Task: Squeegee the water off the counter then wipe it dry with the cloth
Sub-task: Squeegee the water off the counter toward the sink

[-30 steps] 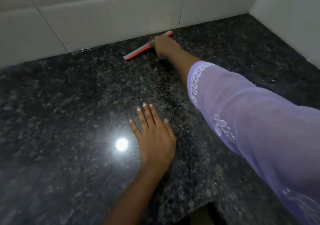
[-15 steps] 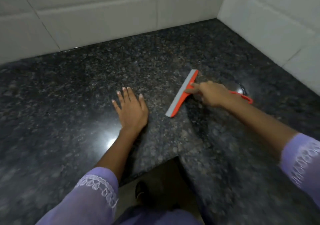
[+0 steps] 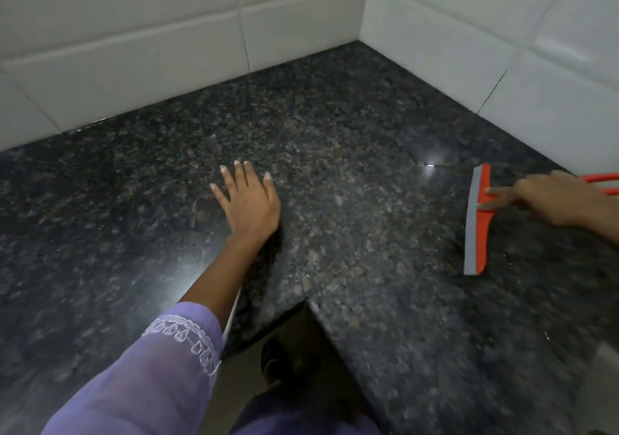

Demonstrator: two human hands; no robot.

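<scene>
While my lilac, white-embroidered sleeve (image 3: pixel 150 367) fills the nearest corner of the view, my dark shoe (image 3: pixel 273 361) shows on the floor just past it, in the notch where the two runs of the desk meet. From that inner corner the black speckled granite desk (image 3: pixel 351 233) spreads away left and right. My left hand (image 3: pixel 249 200) lies flat on the stone a little beyond the notch, palm down, fingers (image 3: pixel 239 175) straight and slightly spread, holding nothing. Off to the right, at about the same depth, my right hand (image 3: pixel 552 200) grips the handle of the orange plastic squeegee with a grey rubber blade (image 3: pixel 477 220); two fingers reach forward onto the orange head while the rest curl round the handle, whose looped end sticks out past my wrist at the frame edge. Its blade stands on the right-hand run of the desk, its long edge running from near to far, grey strip facing left. Just beyond the blade's far tip a thin line of water (image 3: pixel 432 163) glints on the stone. Farthest back, white glazed wall tiles (image 3: pixel 167 32) rise from the rear edges of the desk and meet in a corner.
</scene>
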